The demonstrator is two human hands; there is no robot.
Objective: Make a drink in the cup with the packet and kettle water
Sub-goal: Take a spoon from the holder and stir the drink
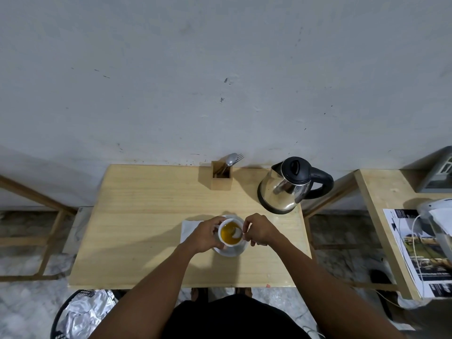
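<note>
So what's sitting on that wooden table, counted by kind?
Cup: 1
Saucer: 1
Kettle: 1
Wooden cutlery holder: 1
White napkin: 1
Spoon in the cup: 1
Total: 6, not counting the cutlery standing in the holder.

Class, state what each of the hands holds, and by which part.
Left hand grips the cup's side; right hand pinches a spoon's handle.

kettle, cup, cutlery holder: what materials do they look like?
Kettle: polished metal body, likely stainless steel, with mirror-like reflections; lid and handle matte black, probably plastic.
Cup: glossy white, likely ceramic or porcelain, matching its saucer.
Cutlery holder: pale, matte box, apparently wood, similar to the table.
</note>
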